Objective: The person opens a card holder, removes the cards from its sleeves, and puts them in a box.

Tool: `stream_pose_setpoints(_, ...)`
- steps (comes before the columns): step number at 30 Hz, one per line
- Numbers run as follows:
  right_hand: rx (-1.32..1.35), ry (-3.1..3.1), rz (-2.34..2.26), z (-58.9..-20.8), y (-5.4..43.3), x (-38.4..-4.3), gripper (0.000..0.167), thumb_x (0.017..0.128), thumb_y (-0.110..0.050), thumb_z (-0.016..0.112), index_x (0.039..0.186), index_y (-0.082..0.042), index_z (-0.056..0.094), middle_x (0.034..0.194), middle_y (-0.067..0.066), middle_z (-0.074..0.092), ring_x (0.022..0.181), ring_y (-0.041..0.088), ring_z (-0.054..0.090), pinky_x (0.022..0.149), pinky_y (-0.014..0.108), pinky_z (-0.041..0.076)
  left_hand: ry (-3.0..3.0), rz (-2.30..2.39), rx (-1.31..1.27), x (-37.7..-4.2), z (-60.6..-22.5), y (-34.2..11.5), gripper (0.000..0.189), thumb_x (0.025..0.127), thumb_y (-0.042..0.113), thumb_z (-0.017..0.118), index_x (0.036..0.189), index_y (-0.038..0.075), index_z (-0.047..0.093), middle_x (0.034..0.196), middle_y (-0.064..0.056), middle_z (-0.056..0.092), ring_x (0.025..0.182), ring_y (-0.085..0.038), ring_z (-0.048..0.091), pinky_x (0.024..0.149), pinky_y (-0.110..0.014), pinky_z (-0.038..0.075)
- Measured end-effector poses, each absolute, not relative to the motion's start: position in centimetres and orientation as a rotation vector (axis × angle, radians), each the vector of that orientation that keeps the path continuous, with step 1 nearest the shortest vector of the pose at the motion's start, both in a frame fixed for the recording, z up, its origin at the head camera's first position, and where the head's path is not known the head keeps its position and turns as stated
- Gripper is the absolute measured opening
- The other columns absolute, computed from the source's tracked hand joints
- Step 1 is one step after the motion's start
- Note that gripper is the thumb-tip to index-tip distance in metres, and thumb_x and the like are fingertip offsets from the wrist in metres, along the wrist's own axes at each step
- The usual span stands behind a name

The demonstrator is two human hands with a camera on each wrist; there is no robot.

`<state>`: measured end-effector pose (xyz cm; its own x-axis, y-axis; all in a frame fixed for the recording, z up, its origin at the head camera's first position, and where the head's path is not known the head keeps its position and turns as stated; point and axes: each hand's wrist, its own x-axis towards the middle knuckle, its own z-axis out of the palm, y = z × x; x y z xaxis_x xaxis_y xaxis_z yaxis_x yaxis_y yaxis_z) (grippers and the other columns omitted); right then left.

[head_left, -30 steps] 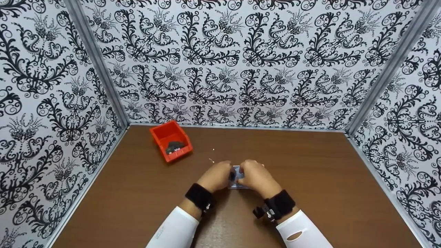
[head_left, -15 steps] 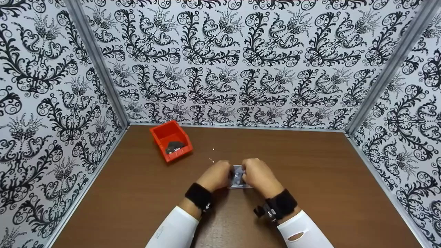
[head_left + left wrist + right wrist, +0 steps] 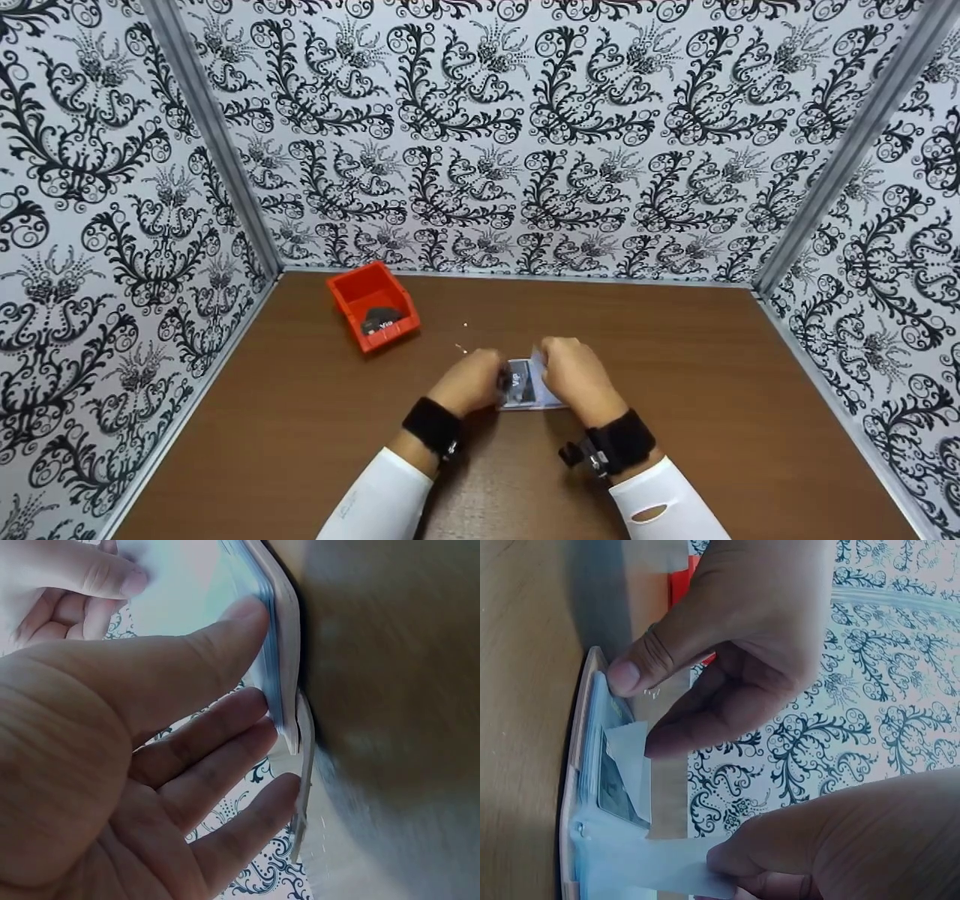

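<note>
A small card holder with clear plastic pages lies open on the table between both hands. Under the clear plastic on its left side sits a dark card with pale lettering. My left hand holds that side, its thumb pressing the stacked pages near their edge and its fingers around the end. My right hand pinches a clear page between thumb and fingers, raised off the rest. In the left wrist view, a strap sticks out from the cover.
Back left on the brown table stands a red bin with dark cards inside. Small pale specks lie to the left of the hands. Patterned walls enclose the back and sides.
My right hand has moved a little to the right with the clear page, showing more of the dark card and the holder's right side. The left hand stays nearly still.
</note>
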<state>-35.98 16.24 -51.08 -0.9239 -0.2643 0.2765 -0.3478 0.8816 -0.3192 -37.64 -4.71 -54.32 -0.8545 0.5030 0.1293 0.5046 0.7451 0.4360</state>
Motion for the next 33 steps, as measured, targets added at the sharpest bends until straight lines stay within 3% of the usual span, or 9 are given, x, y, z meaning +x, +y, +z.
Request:
stream_pose_setpoints(6, 0.424, -2.841, 0.531, -51.0, 16.7, -36.3, 0.038, 0.102, -0.003, 0.071, 0.071, -0.013, 0.052, 0.068, 0.003, 0.054, 0.065, 0.026, 0.051, 0.063, 0.05, 0.051, -2.932, -0.706, -0.86, -37.7, -54.6, -4.7, 0.015, 0.074, -0.001, 0.089, 0.077, 0.012, 0.081, 0.073, 0.009, 0.059, 0.065, -0.012, 0.048, 0.061, -0.027, 0.043)
stream_pose_setpoints(12, 0.355, -2.876, 0.516, -51.3, 17.5, -36.6, 0.04, 0.112, -0.014, 0.065, 0.073, -0.009, 0.061, 0.076, 0.016, 0.071, 0.075, 0.04, 0.073, 0.072, 0.062, 0.061, -2.937, -0.697, -0.86, -37.8, -54.8, -4.7, 0.016, 0.074, 0.002, 0.091, 0.077, 0.015, 0.083, 0.075, 0.007, 0.068, 0.066, -0.013, 0.053, 0.062, -0.029, 0.047)
stream_pose_setpoints(15, 0.326, -2.933, 0.488, -51.6, 18.0, -36.9, 0.028, 0.107, -0.007, 0.064, 0.08, -0.006, 0.068, 0.085, 0.02, 0.077, 0.083, 0.043, 0.078, 0.075, 0.062, 0.063, -2.93, -0.688, -0.864, -37.9, -54.9, -4.7, 0.016, 0.073, 0.002, 0.091, 0.076, 0.015, 0.083, 0.077, 0.006, 0.069, 0.066, -0.013, 0.053, 0.063, -0.029, 0.047)
stream_pose_setpoints(19, 0.294, -3.021, 0.454, -52.0, 18.7, -37.4, 0.015, 0.093, 0.003, 0.067, 0.082, -0.006, 0.069, 0.084, 0.014, 0.074, 0.079, 0.032, 0.072, 0.075, 0.056, 0.064, -2.928, -0.676, -0.868, -37.8, -54.9, -4.7, 0.016, 0.072, 0.001, 0.091, 0.077, 0.015, 0.084, 0.081, 0.004, 0.07, 0.068, -0.013, 0.053, 0.064, -0.029, 0.047)
stream_pose_setpoints(21, 0.293, -3.063, 0.438, -52.3, 18.9, -37.6, 0.017, 0.089, 0.005, 0.067, 0.078, -0.007, 0.066, 0.08, 0.01, 0.07, 0.076, 0.029, 0.066, 0.074, 0.052, 0.063, -2.923, -0.658, -0.87, -37.7, -54.9, -4.6, 0.017, 0.071, 0.001, 0.091, 0.079, 0.014, 0.085, 0.086, 0.002, 0.071, 0.07, -0.013, 0.054, 0.066, -0.029, 0.049)
stream_pose_setpoints(28, 0.277, -3.165, 0.452, -52.6, 19.3, -38.0, 0.02, 0.089, 0.005, 0.067, 0.075, -0.009, 0.063, 0.075, 0.005, 0.061, 0.071, 0.025, 0.056, 0.064, 0.039, 0.05, -2.901, -0.585, -0.871, -37.2, -54.6, -4.5, 0.017, 0.072, 0.0, 0.09, 0.083, 0.013, 0.087, 0.101, -0.005, 0.072, 0.08, -0.019, 0.062, 0.075, -0.033, 0.058)
stream_pose_setpoints(33, 0.263, -3.182, 0.478, -52.8, 19.5, -38.1, 0.022, 0.087, 0.003, 0.071, 0.072, -0.01, 0.062, 0.072, 0.002, 0.059, 0.068, 0.024, 0.055, 0.06, 0.036, 0.046, -2.88, -0.548, -0.894, -37.0, -54.5, -4.5, 0.015, 0.074, 0.001, 0.088, 0.083, 0.014, 0.088, 0.098, -0.004, 0.071, 0.077, -0.016, 0.057, 0.073, -0.033, 0.057)
